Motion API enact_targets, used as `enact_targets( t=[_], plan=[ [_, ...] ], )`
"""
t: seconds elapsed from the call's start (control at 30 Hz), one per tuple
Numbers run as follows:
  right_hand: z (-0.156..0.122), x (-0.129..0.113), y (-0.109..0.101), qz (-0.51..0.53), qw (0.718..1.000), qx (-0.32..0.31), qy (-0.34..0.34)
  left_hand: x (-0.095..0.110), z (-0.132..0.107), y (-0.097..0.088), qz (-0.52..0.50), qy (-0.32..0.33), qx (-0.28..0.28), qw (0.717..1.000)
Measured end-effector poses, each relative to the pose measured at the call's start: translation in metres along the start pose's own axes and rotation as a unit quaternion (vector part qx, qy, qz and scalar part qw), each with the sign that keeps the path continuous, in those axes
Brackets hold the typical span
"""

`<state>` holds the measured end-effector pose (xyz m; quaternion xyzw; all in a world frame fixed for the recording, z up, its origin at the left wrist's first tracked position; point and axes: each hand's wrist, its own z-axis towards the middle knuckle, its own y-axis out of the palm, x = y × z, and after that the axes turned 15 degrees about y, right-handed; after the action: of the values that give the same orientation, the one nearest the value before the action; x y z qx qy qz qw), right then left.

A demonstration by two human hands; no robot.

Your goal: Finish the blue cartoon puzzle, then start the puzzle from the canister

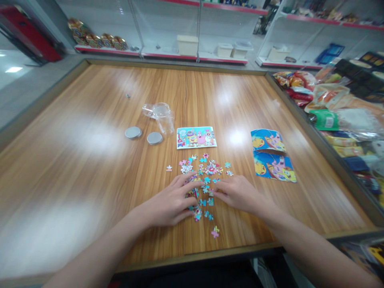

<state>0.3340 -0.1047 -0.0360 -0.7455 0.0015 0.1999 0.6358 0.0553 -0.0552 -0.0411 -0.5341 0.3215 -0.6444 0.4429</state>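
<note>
Small loose jigsaw puzzle pieces (207,180), many of them light blue, lie in a spread heap before me on the wooden table. My left hand (172,200) reaches over the heap's left side with its fingers spread, covering some pieces. On the right side, my right hand (235,193) has its fingers curled, the tips pinched at a small puzzle piece (211,192). Just beyond the heap lies a rectangular cartoon picture card (196,138). One pink and yellow piece (215,232) sits apart, nearer the table's front edge.
Right of the heap lies a blue printed cardboard sleeve (273,158). Two round silver lids (133,133) and clear plastic containers (162,116) are at the back left. Packaged goods (336,104) crowd the area beyond the table's right rim. Shelves (168,52) stand behind.
</note>
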Motion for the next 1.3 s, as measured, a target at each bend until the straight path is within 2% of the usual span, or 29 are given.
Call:
enact_targets(
  t=[0.1,0.17,0.27,0.4,0.6,0.73,0.9,1.03,1.3],
  plan=[
    [0.000,0.002,-0.001,0.005,0.999,0.030,0.011,0.001,0.000,0.000,0.000,-0.001,0.000,1.000],
    [-0.001,-0.001,0.000,0.026,0.999,0.033,-0.008,0.001,0.000,0.001,0.001,0.000,-0.005,1.000],
    [-0.003,-0.014,0.006,0.048,0.997,0.014,-0.067,0.001,0.001,0.002,0.001,0.001,-0.003,1.000],
    [-0.006,-0.033,0.019,0.055,0.993,-0.025,-0.105,0.001,0.002,0.005,0.001,0.006,0.013,1.000],
    [-0.005,-0.038,0.027,0.055,0.993,-0.049,-0.096,0.000,0.003,0.007,-0.002,0.016,0.040,0.999],
    [-0.004,-0.035,0.023,0.040,0.994,-0.060,-0.078,0.000,0.004,0.007,-0.004,0.012,0.033,0.999],
    [-0.003,-0.029,0.008,0.021,0.995,-0.077,-0.062,0.001,0.003,0.004,-0.004,0.012,0.029,0.999],
    [-0.005,-0.028,0.000,0.015,0.996,-0.066,-0.063,0.001,0.001,0.003,-0.001,0.006,0.023,1.000],
    [-0.009,-0.040,0.026,0.041,0.986,-0.045,-0.154,0.000,0.001,0.004,-0.008,0.004,0.022,1.000]
  ],
)
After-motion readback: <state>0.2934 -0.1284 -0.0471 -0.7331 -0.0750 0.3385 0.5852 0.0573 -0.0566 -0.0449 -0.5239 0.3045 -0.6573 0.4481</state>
